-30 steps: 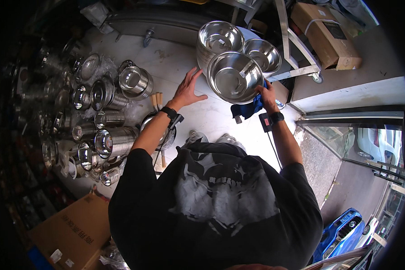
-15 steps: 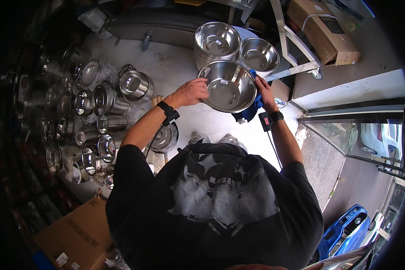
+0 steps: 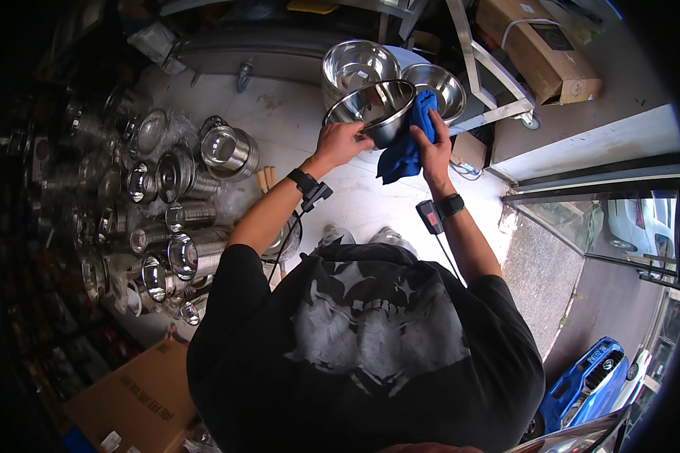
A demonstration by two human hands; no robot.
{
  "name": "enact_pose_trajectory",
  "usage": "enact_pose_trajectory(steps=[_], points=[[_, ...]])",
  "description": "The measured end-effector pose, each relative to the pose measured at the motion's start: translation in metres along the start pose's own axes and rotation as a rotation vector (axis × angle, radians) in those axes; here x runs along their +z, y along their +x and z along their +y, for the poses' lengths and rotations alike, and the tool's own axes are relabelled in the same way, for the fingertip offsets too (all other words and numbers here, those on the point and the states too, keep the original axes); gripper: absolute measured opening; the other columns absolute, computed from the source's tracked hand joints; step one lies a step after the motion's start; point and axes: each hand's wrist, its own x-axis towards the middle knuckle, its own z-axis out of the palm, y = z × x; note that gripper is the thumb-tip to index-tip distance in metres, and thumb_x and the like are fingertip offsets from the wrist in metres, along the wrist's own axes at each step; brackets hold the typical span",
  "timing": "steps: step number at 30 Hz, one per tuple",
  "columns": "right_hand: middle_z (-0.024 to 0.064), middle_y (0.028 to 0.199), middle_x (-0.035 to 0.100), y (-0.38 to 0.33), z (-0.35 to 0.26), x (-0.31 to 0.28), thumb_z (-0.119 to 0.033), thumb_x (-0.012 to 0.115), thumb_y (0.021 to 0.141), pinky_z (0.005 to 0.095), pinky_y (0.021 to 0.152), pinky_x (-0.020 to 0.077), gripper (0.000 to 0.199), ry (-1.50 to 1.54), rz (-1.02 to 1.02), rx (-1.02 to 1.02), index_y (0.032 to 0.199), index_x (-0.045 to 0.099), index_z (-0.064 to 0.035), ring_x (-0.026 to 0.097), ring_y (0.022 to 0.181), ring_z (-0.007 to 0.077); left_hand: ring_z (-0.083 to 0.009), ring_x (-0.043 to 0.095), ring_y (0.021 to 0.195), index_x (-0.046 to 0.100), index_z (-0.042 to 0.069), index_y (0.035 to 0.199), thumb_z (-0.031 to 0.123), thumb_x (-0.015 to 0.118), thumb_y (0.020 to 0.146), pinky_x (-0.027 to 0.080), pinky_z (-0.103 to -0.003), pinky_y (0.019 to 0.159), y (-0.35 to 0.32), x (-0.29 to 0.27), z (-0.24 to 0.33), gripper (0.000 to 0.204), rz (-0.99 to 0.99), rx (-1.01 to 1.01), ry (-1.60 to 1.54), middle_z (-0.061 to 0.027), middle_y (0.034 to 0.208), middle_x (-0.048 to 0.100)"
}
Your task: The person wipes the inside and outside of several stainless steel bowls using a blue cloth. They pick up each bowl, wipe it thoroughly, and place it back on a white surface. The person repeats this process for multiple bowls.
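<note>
In front of me a shiny steel bowl [image 3: 389,130] is held up and tilted, its opening facing away from me. My left hand [image 3: 342,143] is closed on the bowl's near left rim. A blue cloth [image 3: 406,155] hangs from my right hand [image 3: 434,143], whose fingers hold it against the right side of the bowl. Just beyond stand a stack of similar steel bowls [image 3: 355,62] on the left and another steel bowl [image 3: 440,84] on the right. The held bowl partly hides both.
Several stacks of steel pots and bowls [image 3: 196,253] crowd the floor on my left. Ahead right is a wheeled metal frame [image 3: 499,72] with a cardboard box [image 3: 540,49] nearby. Another carton [image 3: 140,392] lies at lower left. A glass door [image 3: 559,211] is to the right.
The bowl has tipped from facing up to standing on a slant, showing its outer side. My right hand has brought the blue cloth round onto that outer side.
</note>
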Motion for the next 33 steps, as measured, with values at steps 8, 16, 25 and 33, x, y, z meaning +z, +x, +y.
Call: enact_pose_trajectory(steps=[8, 16, 25, 33], points=[[0.0229, 0.159, 0.029, -0.018, -0.025, 0.015, -0.020, 0.074, 0.078, 0.0426, 0.116, 0.0278, 0.089, -0.242, -0.108, -0.379, 0.154, 0.031, -0.0031, 0.035, 0.138, 0.0400, -0.0396, 0.066, 0.075, 0.063, 0.007, 0.081, 0.025, 0.071, 0.079, 0.051, -0.049, 0.064, 0.016, 0.004, 0.016, 0.019, 0.120, -0.044, 0.021, -0.0152, 0.074, 0.068], [0.0225, 0.159, 0.028, -0.025, -0.010, 0.013, -0.036, 0.081, 0.078, 0.0544, 0.116, 0.0211, 0.088, -0.745, -0.043, -0.456, 0.150, 0.041, -0.0073, 0.027, 0.140, 0.0476, -0.0372, 0.067, 0.074, 0.065, 0.009, 0.084, 0.027, 0.074, 0.077, 0.052, -0.045, 0.065, 0.007, 0.011, 0.022, 0.022, 0.105, -0.059, 0.034, -0.0128, 0.075, 0.069], [0.0242, 0.158, 0.028, -0.007, 0.003, 0.030, -0.028, 0.076, 0.086, 0.0431, 0.118, 0.0250, 0.081, -0.307, 0.038, -0.353, 0.151, 0.035, -0.0032, 0.029, 0.145, 0.0383, -0.0358, 0.067, 0.066, 0.065, 0.009, 0.083, 0.029, 0.075, 0.075, 0.052, -0.044, 0.060, 0.004, 0.019, 0.024, 0.024, 0.141, -0.007, 0.162, -0.0101, 0.068, 0.068], [0.0077, 0.130, 0.060, 0.040, 0.041, -0.019, -0.026, 0.061, 0.099, 0.0300, 0.101, 0.0444, 0.054, 0.541, -0.153, 0.217, 0.147, 0.044, -0.0059, 0.056, 0.117, 0.0169, -0.0248, 0.070, 0.063, 0.067, 0.011, 0.072, 0.027, 0.079, 0.071, 0.052, -0.035, 0.057, -0.004, -0.014, 0.040, 0.020, 0.075, 0.196, 0.084, -0.0038, 0.070, 0.071]])
